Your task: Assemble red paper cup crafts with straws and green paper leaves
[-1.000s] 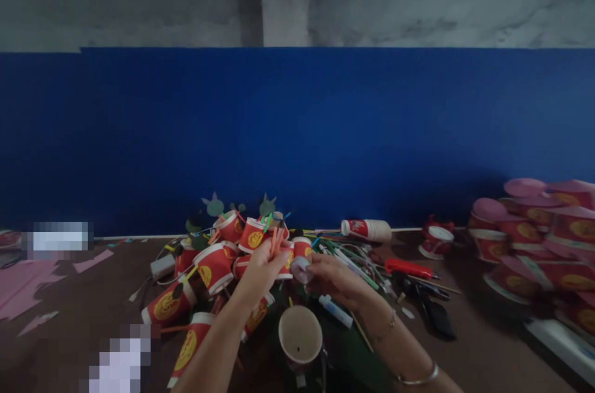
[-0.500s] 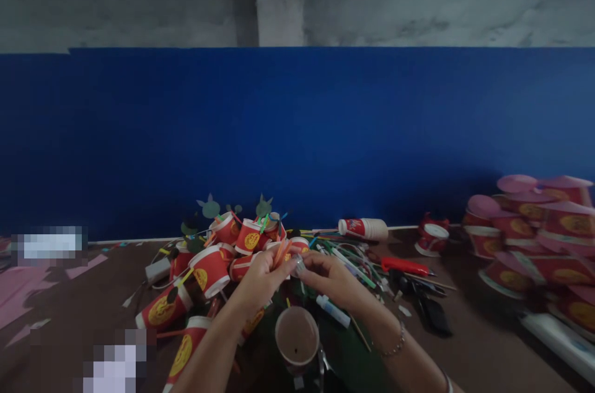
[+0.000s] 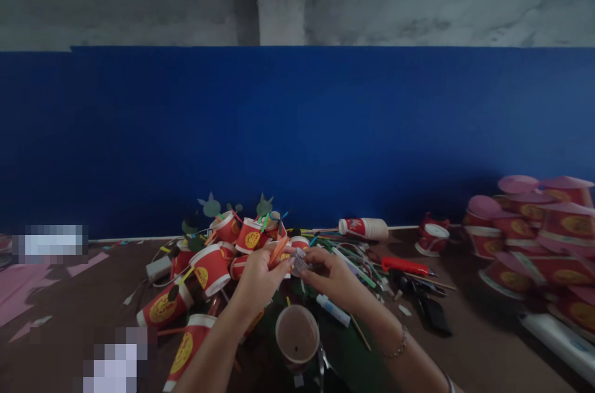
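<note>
My left hand (image 3: 261, 275) is closed, with orange strips (image 3: 279, 250), possibly straws, standing out between its thumb and fingers. Between both sets of fingertips is a small crinkled, whitish see-through piece (image 3: 298, 261); its exact kind is unclear. My right hand (image 3: 328, 270) pinches that piece from the right side. Below the hands a paper cup (image 3: 297, 343) stands upright, its open mouth facing me. Scissors (image 3: 322, 357) lie against the cup's right side. A capped white and blue tube (image 3: 333, 310) rests under my right wrist.
Red paper cups (image 3: 207, 270) with yellow emblems are heaped at left. Stacked cups (image 3: 363, 229) lie near the blue wall (image 3: 297, 132). A red-handled tool (image 3: 405, 265) and a black object (image 3: 434, 313) are at right, before cups with pink tops (image 3: 514, 225). Pink paper (image 3: 23, 291) lies far left.
The see-through piece now looks wider and more spread out between my fingertips. Both hands have stayed in nearly the same place, and the orange strips have tilted slightly.
</note>
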### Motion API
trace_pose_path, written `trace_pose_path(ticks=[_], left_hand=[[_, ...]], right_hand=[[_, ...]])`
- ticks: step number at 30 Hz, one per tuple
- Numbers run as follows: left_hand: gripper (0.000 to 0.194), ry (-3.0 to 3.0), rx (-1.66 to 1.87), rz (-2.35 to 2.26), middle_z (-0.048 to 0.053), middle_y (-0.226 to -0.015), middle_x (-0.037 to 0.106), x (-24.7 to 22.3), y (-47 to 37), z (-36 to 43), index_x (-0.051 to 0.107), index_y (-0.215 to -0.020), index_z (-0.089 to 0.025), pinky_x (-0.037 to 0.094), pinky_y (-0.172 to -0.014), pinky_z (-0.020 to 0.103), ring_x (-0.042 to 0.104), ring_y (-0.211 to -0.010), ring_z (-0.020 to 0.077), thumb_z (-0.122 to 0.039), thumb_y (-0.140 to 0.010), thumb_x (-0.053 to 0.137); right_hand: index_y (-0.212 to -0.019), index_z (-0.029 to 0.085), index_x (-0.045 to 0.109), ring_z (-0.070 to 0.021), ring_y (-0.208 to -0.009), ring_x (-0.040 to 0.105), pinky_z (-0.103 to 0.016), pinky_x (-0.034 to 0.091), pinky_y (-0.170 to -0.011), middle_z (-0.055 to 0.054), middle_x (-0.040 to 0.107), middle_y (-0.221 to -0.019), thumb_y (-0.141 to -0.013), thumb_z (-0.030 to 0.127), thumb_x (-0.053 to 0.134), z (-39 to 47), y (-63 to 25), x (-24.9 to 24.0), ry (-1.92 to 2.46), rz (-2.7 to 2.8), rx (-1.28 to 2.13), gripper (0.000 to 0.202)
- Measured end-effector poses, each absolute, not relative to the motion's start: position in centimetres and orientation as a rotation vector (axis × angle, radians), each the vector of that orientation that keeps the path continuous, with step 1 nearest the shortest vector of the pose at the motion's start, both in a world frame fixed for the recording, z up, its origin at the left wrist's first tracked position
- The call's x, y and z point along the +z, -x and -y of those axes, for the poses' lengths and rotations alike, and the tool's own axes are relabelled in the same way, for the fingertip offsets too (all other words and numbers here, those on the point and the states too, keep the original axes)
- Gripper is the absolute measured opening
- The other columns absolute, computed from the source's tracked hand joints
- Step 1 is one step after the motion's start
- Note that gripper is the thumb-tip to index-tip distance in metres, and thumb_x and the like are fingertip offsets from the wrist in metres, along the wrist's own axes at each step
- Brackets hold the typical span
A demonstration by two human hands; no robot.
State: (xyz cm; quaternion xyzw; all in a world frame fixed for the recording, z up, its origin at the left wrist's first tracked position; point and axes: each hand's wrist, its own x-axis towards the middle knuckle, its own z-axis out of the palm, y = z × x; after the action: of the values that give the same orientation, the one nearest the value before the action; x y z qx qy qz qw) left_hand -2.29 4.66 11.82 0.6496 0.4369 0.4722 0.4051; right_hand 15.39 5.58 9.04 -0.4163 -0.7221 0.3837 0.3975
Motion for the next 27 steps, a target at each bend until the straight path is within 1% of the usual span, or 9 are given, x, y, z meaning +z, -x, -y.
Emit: trace_pose_path(ticks=[2,5,7,12,17,20,23,27], left_hand=[[0.022,-1.655,1.194,-1.117,0.003,-0.071,0.065,11.8,2.3,-4.6,0.068,-0.089,-0.013,0.045,-0.065,0.025,0.059,-0.069,0.0176,-0.028,-0.076,0.061],[0.019,-1.646,1.179,-1.167,-0.005,-0.053,0.049,11.8,2.2,-4.6,0.066,-0.085,-0.014,0.035,-0.050,0.022,0.043,-0.049,0.0108,-0.029,-0.074,0.062],[0.016,-1.637,1.170,-1.177,-0.007,-0.050,0.041,11.7,2.2,-4.6,0.064,-0.082,-0.014,0.031,-0.047,0.021,0.036,-0.045,0.0090,-0.028,-0.074,0.062],[0.010,-1.693,1.142,-1.130,-0.006,-0.056,0.043,11.7,2.4,-4.5,0.059,-0.075,-0.016,0.031,-0.049,0.021,0.036,-0.050,0.0091,-0.026,-0.076,0.060],[0.012,-1.688,1.097,-1.043,-0.006,-0.060,0.044,11.5,2.5,-4.6,0.057,-0.081,-0.016,0.032,-0.052,0.020,0.036,-0.053,0.0088,-0.027,-0.079,0.059],[0.011,-1.710,1.086,-1.013,-0.005,-0.062,0.044,11.5,2.5,-4.6,0.056,-0.078,-0.016,0.033,-0.054,0.021,0.036,-0.055,0.0091,-0.027,-0.080,0.058],[0.015,-1.768,1.081,-1.002,-0.004,-0.063,0.044,11.7,2.6,-4.5,0.054,-0.074,-0.016,0.034,-0.057,0.022,0.037,-0.057,0.0099,-0.028,-0.083,0.054],[0.022,-1.847,1.099,-0.981,-0.001,-0.069,0.049,11.9,2.5,-4.0,0.052,-0.075,-0.016,0.038,-0.064,0.024,0.044,-0.066,0.0131,-0.033,-0.088,0.049]], right_hand=[[-0.083,0.018,0.060,-0.0176,-0.083,0.056,-0.028,0.043,-0.069,-0.005,0.061,-0.099,-0.076,0.024,0.061,-5.4,-15.4,9.4,1.061,1.864,0.911,0.010],[-0.082,0.018,0.058,-0.0178,-0.084,0.056,-0.028,0.043,-0.070,-0.005,0.061,-0.100,-0.075,0.021,0.061,-5.2,-15.5,9.8,1.069,1.910,0.845,0.008],[-0.082,0.018,0.059,-0.0176,-0.084,0.056,-0.028,0.043,-0.070,-0.005,0.060,-0.102,-0.075,0.020,0.061,-5.0,-15.6,10.0,1.068,1.942,0.825,0.008],[-0.080,0.017,0.060,-0.0192,-0.093,0.056,-0.030,0.044,-0.079,-0.006,0.060,-0.105,-0.073,0.015,0.062,-4.6,-15.8,10.7,1.029,2.008,0.756,0.008],[-0.079,0.018,0.060,-0.0187,-0.096,0.057,-0.029,0.044,-0.083,-0.006,0.060,-0.108,-0.073,0.013,0.063,-4.2,-16.1,11.5,0.999,2.043,0.758,0.008],[-0.077,0.017,0.061,-0.0187,-0.098,0.057,-0.030,0.044,-0.087,-0.006,0.060,-0.105,-0.074,0.012,0.062,-4.0,-16.1,11.9,0.961,2.062,0.758,0.006],[-0.077,0.017,0.062,-0.0185,-0.098,0.057,-0.031,0.043,-0.088,-0.006,0.061,-0.106,-0.074,0.011,0.062,-3.8,-16.1,12.1,0.940,2.081,0.766,0.007],[-0.082,0.017,0.064,-0.0185,-0.096,0.057,-0.031,0.043,-0.087,-0.006,0.060,-0.110,-0.074,0.014,0.064,-3.7,-16.3,12.0,0.959,2.077,0.789,0.009]])
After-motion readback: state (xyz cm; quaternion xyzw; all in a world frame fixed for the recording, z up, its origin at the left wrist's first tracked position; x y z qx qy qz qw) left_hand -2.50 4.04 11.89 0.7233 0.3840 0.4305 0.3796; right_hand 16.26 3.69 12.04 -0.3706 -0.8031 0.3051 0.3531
